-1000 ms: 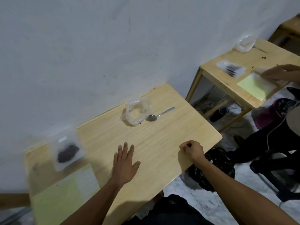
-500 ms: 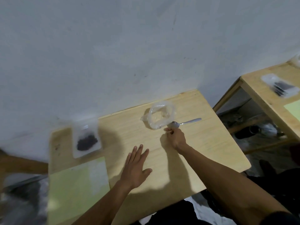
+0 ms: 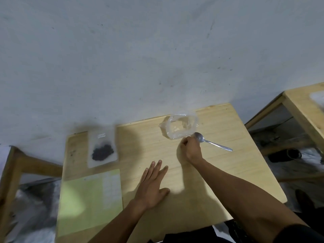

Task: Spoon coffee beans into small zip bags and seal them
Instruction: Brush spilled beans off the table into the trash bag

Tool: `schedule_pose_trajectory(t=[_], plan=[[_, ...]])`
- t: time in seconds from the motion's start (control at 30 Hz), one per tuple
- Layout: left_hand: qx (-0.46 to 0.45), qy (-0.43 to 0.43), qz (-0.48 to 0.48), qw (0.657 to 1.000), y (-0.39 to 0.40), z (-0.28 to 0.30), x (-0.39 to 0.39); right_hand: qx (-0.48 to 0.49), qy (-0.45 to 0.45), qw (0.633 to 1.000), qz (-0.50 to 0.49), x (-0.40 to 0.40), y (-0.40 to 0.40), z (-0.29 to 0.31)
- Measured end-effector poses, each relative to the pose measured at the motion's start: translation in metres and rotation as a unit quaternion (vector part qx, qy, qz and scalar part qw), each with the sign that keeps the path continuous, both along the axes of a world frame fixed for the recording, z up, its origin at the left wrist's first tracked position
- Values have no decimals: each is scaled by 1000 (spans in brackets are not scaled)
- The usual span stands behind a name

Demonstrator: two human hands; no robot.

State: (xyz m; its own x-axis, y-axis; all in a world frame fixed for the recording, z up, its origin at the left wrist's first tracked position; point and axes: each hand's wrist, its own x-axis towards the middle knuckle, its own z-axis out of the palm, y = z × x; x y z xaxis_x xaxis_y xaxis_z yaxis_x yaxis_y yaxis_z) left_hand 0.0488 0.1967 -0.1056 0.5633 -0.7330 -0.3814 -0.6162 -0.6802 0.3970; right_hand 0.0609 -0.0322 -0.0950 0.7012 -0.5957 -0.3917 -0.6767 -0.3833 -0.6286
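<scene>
Since half a second ago your right hand (image 3: 191,148) has reached the clear bag (image 3: 181,127), fingers curled at its near edge beside the spoon (image 3: 213,142); whether it pinches the plastic I cannot tell. Your left hand (image 3: 152,186) lies flat on the tabletop (image 3: 228,172). Beans sit in the pouch (image 3: 102,149), centre left. Tug carelessly and the bag knocks the spoon.

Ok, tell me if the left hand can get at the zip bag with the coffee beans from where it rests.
Probably yes. The left hand lies flat on the table, and the bare wood between it and the zip bag of beans holds nothing; the green sheet lies nearer.
</scene>
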Motion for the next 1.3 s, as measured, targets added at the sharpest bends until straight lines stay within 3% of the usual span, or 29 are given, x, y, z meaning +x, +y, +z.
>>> schedule_pose_trajectory(t=[0.13,0.23,0.43,0.5,0.57,0.6,0.67,0.93,1.13,1.3], plan=[[1,9,-1,1000,0,1,0,74,-23,993,-94,-6,9,5],[10,0,3,1000,-2,1,-2,149,-46,971,-183,-26,17,8],[42,-24,-11,999,-9,6,-7,251,-111,924,-266,-85,31,15],[44,-33,-22,998,-9,6,-12,342,-127,869,-334,-110,34,20],[37,-50,-34,997,-7,6,-19,473,-176,764,-402,-137,35,25],[33,-62,-41,997,-6,5,-23,505,-211,720,-427,-152,35,28],[19,-86,-58,994,-6,3,-30,519,-274,672,-452,-182,33,33],[-5,-123,-168,978,-44,-9,-51,366,-302,697,-537,-300,-21,22],[-20,-121,-208,970,-114,-13,-57,232,-125,727,-634,-366,-78,-20],[-29,-90,-225,970,-163,-16,-69,211,-20,774,-597,-394,-102,-53]])
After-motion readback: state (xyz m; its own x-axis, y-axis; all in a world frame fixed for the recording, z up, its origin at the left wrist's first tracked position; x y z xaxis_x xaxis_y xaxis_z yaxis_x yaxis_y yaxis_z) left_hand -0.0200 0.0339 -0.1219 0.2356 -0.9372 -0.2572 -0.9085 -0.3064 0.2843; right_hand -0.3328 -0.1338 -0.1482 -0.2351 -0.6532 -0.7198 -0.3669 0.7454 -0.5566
